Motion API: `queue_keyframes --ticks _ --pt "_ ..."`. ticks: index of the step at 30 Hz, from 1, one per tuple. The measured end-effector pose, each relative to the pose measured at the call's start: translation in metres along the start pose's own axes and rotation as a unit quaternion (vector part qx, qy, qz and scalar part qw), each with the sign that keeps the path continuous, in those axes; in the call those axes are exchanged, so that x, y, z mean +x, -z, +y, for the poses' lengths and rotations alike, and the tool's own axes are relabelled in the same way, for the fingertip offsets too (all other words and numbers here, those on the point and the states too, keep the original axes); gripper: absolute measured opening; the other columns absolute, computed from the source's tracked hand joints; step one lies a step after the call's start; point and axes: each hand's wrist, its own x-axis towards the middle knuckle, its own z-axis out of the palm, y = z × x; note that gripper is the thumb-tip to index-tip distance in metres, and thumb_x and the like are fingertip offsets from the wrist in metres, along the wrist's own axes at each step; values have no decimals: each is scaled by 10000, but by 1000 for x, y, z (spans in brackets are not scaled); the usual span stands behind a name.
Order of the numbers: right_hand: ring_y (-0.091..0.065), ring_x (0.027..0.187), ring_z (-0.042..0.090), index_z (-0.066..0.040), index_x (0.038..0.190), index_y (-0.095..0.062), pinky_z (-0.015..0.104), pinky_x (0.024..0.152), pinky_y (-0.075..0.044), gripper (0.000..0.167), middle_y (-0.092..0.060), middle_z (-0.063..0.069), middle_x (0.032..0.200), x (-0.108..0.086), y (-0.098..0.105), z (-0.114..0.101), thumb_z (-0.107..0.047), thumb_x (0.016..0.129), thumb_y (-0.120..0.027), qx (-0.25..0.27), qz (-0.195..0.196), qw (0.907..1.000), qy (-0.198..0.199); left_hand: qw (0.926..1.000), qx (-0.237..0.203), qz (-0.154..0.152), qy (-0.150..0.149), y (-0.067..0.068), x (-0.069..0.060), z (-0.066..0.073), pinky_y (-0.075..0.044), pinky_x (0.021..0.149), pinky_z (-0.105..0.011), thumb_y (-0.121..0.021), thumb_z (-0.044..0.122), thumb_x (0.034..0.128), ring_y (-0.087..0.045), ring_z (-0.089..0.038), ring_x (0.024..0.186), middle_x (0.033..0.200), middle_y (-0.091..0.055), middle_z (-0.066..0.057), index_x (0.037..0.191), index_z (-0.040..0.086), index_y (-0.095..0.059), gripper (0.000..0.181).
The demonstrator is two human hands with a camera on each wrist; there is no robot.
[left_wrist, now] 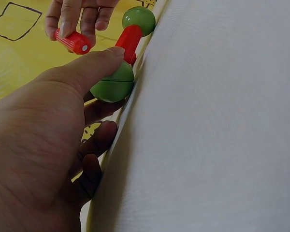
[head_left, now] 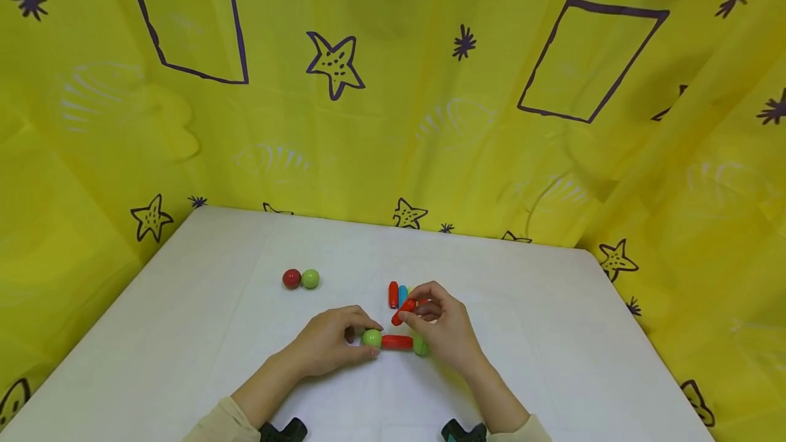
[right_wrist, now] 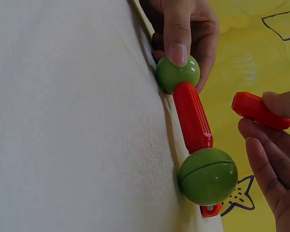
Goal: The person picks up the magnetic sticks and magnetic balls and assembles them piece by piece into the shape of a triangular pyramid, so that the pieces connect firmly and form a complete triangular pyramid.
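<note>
On the white tabletop a red magnetic rod point(head_left: 397, 342) joins two green balls. My left hand point(head_left: 334, 340) pinches the left green ball point(head_left: 371, 337) between thumb and fingers. Held between the thumb and fingers of my right hand point(head_left: 448, 329) is another red magnetic rod point(head_left: 403, 312), tilted above the joined pieces and apart from them. The right green ball point(right_wrist: 208, 176) shows a seam in the right wrist view. Beside it a further red piece point(right_wrist: 211, 210) peeks out, mostly hidden. A pale end dot shows on the held rod point(left_wrist: 73, 42) in the left wrist view.
Behind my right hand lie a red rod point(head_left: 393, 295), a blue rod point(head_left: 402, 295) and a partly hidden yellow piece point(head_left: 411, 289). A red ball point(head_left: 291, 279) and a green ball point(head_left: 310, 279) touch farther left. A yellow patterned curtain point(head_left: 381, 135) surrounds the table point(head_left: 245, 251).
</note>
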Motion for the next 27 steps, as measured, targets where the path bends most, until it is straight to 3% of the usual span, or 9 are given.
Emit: queue_keyframes --ticks 3,27 --pt "-707 812 154 -169 1076 -651 240 783 -564 261 -759 53 944 -1 -1 -2 -130 884 -824 -162 -95 9997 129 10000 57 66 -29 0 1 0 -452 723 -198 -806 446 882 -546 -27 820 961 -629 258 1155 336 -769 296" --pt "-721 845 115 -178 1035 -674 250 788 -586 212 -756 13 1038 -6 -16 1 -129 889 -820 -587 -555 9957 455 9999 72 92 16 0 -1 1 -442 709 -205 -818 453 872 -550 -27 813 951 -625 257 1124 335 -776 282"
